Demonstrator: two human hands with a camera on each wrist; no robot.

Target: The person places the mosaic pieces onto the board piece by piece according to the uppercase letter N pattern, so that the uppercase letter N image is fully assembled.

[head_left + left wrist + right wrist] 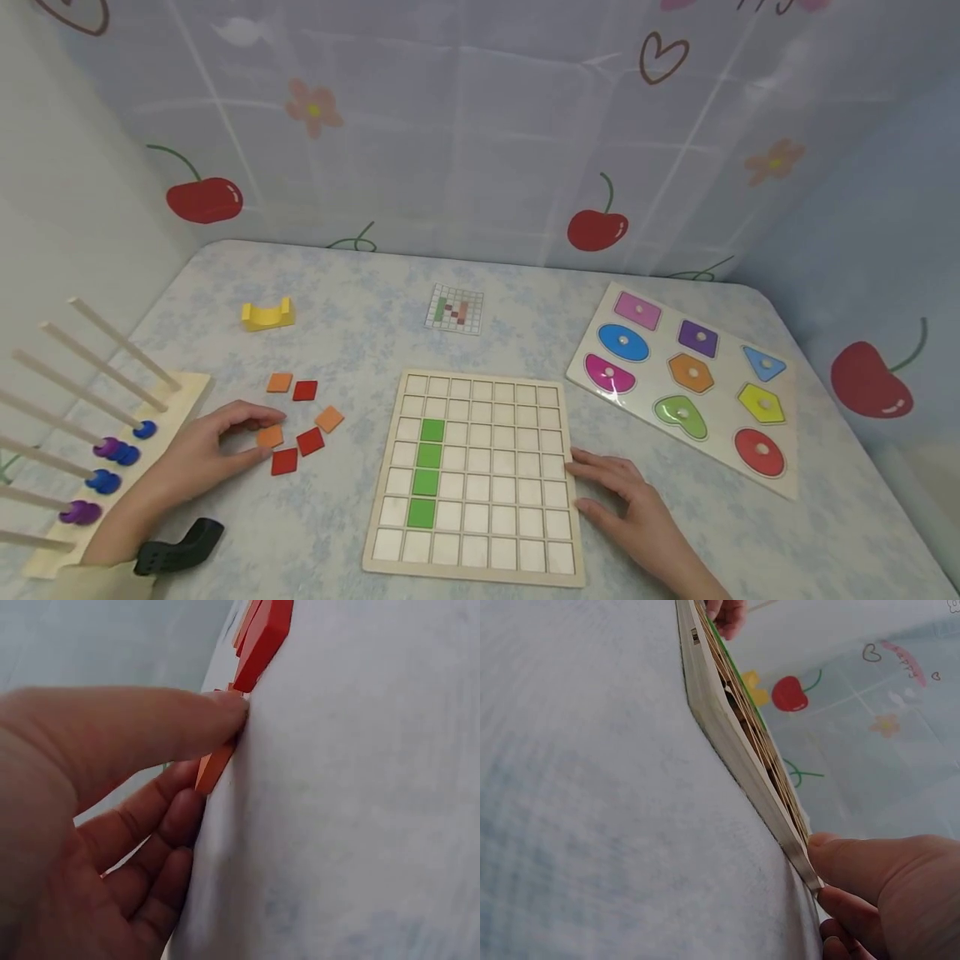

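My left hand point(202, 446) is at the left side, its thumb and fingers pinching an orange square tile point(270, 436) at the table surface. In the left wrist view the thumb covers part of that orange tile point(215, 766). Close by lie red tiles point(284, 462) and more orange tiles point(329, 418). A wooden grid board point(472, 578) lies in front of me, with a column of green tiles point(426, 482) in its left part. My right hand point(637, 512) rests its fingertips against the board's right edge; the right wrist view shows thumb and fingers at that edge point(799, 859).
Behind the board lies a small pattern card point(454, 309). A shape puzzle point(720, 383) with knobbed pieces lies at the right. On the far left stands a peg rack point(180, 396) with blue and purple rings, its rods standing near the left arm. A yellow curved block point(268, 316) sits further back.
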